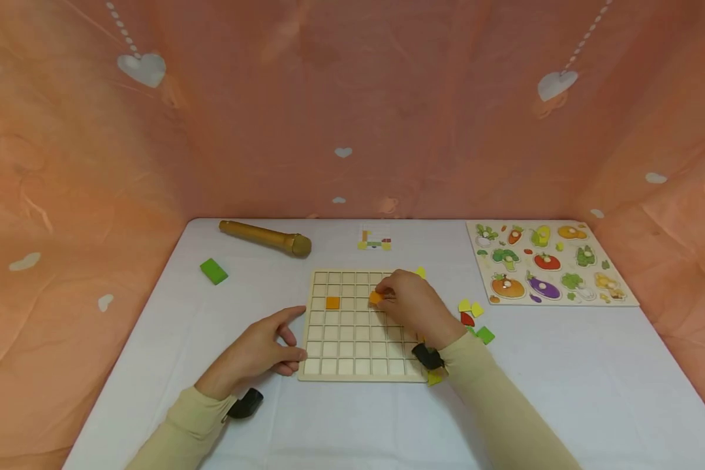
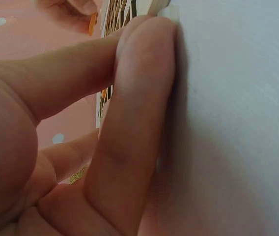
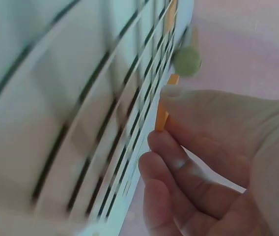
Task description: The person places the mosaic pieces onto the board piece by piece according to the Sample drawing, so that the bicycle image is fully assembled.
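Note:
A wooden grid board with raised square cells lies on the white table. One orange square tile sits in a cell at its upper left. My right hand pinches another orange square tile between thumb and fingers, over the upper right cells. In the right wrist view that tile is tilted on edge, close to the grid. My left hand rests at the board's left side, index finger and thumb spread and touching its edge. Several board cells are hidden under the right hand.
Loose yellow, red and green pieces lie right of the board, some partly behind the right arm. A vegetable puzzle board is at the back right. Behind the grid are a gold microphone and a pattern card; a green block sits left.

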Tool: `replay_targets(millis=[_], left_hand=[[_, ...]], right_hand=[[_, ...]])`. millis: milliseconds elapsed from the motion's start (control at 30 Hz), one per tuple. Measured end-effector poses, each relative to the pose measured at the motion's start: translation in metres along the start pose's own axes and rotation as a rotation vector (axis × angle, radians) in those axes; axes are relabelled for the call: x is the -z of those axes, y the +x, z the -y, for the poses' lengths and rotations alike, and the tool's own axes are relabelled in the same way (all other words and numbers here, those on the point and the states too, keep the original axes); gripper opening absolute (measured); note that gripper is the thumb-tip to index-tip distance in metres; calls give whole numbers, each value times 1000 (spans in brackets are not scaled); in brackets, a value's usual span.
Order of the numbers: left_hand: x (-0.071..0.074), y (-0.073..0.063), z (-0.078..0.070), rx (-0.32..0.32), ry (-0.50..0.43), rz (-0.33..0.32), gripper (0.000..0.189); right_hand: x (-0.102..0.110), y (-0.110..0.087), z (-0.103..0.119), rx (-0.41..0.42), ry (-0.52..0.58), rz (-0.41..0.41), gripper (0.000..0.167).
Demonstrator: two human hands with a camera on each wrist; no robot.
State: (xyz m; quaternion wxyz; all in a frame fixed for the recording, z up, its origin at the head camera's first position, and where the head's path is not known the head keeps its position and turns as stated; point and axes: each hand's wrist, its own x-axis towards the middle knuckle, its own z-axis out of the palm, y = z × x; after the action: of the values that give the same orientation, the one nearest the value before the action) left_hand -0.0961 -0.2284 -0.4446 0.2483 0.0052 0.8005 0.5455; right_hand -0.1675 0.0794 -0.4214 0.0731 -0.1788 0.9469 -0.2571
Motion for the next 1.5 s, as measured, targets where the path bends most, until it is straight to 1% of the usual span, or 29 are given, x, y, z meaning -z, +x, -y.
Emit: replay_targets(millis=[200, 333, 400, 500, 700, 967, 1233, 1367, 1500], left_hand=[[-2, 0, -2, -1, -1, 4, 88], [-4, 1, -2, 8, -8, 1, 89], [-5, 1, -3, 13, -14, -1, 89], [-5, 2, -4, 9, -13, 2, 89], [-5, 4, -6, -13, 11, 10, 87], [-4, 1, -4, 3, 18, -8, 89], [0, 0, 0, -4, 22, -11, 88], [1, 1, 1, -13, 29, -10, 88], [1, 1, 2, -3, 27, -13, 87]], right_hand=[[-20, 6, 30, 53, 40, 30, 20], [-29, 7, 43, 110, 16, 44, 19], [-32, 6, 46, 123, 5, 43, 18], [-34, 6, 49, 133, -12, 35, 17], [-36, 6, 50, 141, 0, 29, 18], [-44, 6, 55, 180, -40, 19, 16], [-45, 9, 59, 185, -73, 25, 16], [-45, 9, 60, 190, -70, 31, 14], [-46, 10, 60, 195, -62, 36, 13]])
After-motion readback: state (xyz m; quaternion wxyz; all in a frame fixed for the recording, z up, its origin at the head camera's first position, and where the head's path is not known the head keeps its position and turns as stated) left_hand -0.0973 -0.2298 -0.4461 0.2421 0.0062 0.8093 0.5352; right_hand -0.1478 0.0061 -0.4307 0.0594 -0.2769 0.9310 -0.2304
